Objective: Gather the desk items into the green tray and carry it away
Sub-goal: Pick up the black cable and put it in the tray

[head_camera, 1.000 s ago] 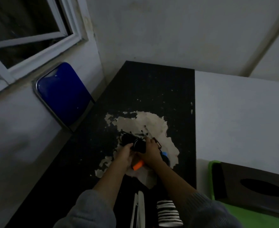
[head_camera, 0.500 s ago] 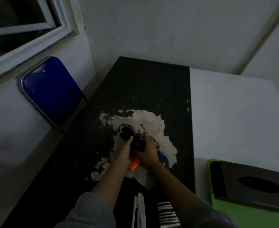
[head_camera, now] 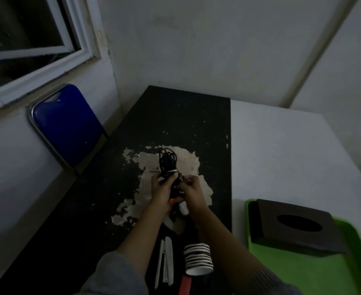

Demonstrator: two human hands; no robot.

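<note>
Both hands (head_camera: pixel 176 191) clutching black coiled cable (head_camera: pixel 167 161), no readable writing

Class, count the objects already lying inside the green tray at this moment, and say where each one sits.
1. A dark brown tissue box with an oval opening sits at the far end of the green plastic tray. The tray's near right part runs out of frame, so more could be hidden.

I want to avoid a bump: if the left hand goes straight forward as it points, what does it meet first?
Probably only the black cable bundle that the left hand already holds; beyond it lies bare desk.
</note>
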